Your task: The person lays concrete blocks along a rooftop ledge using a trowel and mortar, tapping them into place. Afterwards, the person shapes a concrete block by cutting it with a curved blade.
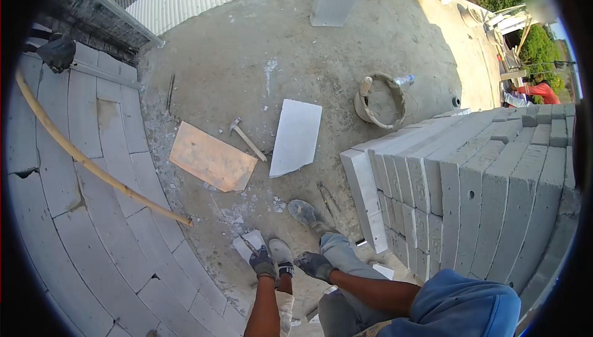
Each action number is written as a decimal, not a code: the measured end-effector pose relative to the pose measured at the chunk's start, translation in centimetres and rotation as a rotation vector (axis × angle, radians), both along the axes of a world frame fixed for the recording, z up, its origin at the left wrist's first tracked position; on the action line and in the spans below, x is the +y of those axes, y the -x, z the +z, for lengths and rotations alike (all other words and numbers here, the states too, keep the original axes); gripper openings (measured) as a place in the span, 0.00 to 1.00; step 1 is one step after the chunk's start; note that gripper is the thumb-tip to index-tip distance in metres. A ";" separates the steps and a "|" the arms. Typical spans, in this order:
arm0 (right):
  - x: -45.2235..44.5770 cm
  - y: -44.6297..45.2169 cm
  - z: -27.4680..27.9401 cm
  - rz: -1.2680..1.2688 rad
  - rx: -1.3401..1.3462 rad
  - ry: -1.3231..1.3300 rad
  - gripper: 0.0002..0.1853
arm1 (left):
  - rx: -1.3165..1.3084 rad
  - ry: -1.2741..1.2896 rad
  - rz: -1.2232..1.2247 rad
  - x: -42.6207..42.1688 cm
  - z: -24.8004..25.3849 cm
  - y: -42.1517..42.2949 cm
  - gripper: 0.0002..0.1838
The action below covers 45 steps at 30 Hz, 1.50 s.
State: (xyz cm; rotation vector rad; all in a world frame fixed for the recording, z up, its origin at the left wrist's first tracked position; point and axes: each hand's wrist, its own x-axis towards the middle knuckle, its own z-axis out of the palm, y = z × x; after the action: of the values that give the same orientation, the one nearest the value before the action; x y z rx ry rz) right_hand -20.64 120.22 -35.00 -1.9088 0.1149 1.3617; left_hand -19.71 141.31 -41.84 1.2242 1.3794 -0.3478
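My left hand, in a dark glove, is closed round a slim tool whose exact kind I cannot make out. The tool lies over a small white block piece on the floor beside my shoe. My right hand, gloved too, hovers near my knee with curled fingers; whatever they hold, if anything, is hidden. Ahead of my hands lie a wooden-handled hammer, an orange-topped slab and a larger white block with one cut corner. White chips are scattered around the small piece.
A block wall runs along my left, with a curved wooden pole against it. To my right stands a tall stack of grey blocks. Farther off are a mortar bucket, a plastic bottle and a person in red.
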 end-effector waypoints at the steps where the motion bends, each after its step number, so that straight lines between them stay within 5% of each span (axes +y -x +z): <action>1: 0.1 -0.2 1.5 -0.029 -0.037 -0.017 0.24 | -0.098 0.144 -0.004 -2.4 5.6 -3.3 0.05; 5: -0.4 -9.6 12.4 -0.656 -0.185 -0.370 0.26 | -0.183 0.235 -0.267 -10.7 19.6 -11.3 0.06; 7: -2.1 -14.3 17.7 -0.861 -0.179 -0.456 0.25 | -0.469 -0.117 -1.053 -11.5 19.8 -12.2 0.08; 9: -4.2 -17.3 19.2 -0.590 -0.361 -0.199 0.23 | -0.407 -0.550 -1.596 -15.1 28.8 -18.4 0.12; 11: -6.8 -20.2 21.6 -0.427 -0.555 -0.020 0.19 | -0.624 -0.446 -1.484 -16.0 28.1 -19.9 0.15; 13: -9.4 -24.0 24.6 -0.705 -0.170 -0.073 0.18 | -0.518 -0.319 -1.393 -19.7 36.3 -25.1 0.15; 15: -10.9 -28.6 28.6 -1.024 -0.119 -0.130 0.17 | -0.717 -0.339 -1.454 -21.2 37.2 -27.8 0.16; 16: -11.2 -30.1 28.8 -1.035 -0.119 -0.130 0.17 | -0.915 -0.357 -1.490 -21.8 37.4 -29.4 0.17; 19: -13.2 -35.8 27.8 -1.176 -0.401 -0.104 0.14 | -0.836 -0.063 -1.622 -23.0 38.6 -37.2 0.19; 21: -15.1 -40.4 28.1 -1.471 -0.351 -0.432 0.10 | -0.775 0.101 -1.691 -22.6 38.7 -42.2 0.20; 23: -17.4 -45.3 27.9 -1.551 -0.282 -0.350 0.10 | -1.496 -0.107 -2.206 -21.6 38.6 -49.6 0.27; 24: -18.7 -47.9 27.9 -1.610 -0.206 -0.273 0.09 | -1.512 -0.083 -2.240 -21.2 38.7 -54.4 0.27; 27: -24.6 -54.0 29.2 -1.774 0.013 -0.196 0.11 | -0.619 0.168 -2.064 -22.8 39.6 -64.6 0.24; 29: -26.6 -57.4 30.2 -1.925 0.145 -0.270 0.13 | -0.765 -0.154 -2.247 -22.5 38.6 -72.5 0.24; 32: -30.2 -61.1 33.3 -1.772 -0.237 -0.090 0.18 | -0.765 -0.315 -2.179 -24.3 36.5 -83.5 0.22; 35: -32.7 -64.4 39.5 -1.858 -0.551 -0.190 0.15 | -0.800 -0.378 -2.260 -29.8 36.1 -91.7 0.19; 37: -35.0 -66.4 39.8 -1.894 -0.804 -0.437 0.17 | -0.645 -0.259 -2.058 -35.0 35.2 -95.2 0.19; 40: -38.5 -67.4 37.0 -1.978 -0.554 -0.377 0.20 | -0.795 -0.479 -2.226 -42.4 35.7 -97.2 0.21; 45: -42.9 -69.6 30.8 -1.972 -0.319 -0.078 0.24 | -0.774 -0.644 -1.980 -52.0 31.9 -96.4 0.24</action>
State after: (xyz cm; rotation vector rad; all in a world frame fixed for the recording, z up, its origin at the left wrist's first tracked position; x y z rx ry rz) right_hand 49.00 77.31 -4.17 -0.9574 1.2938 -0.2935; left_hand 76.65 89.34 -9.98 2.5475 -0.8492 -0.6185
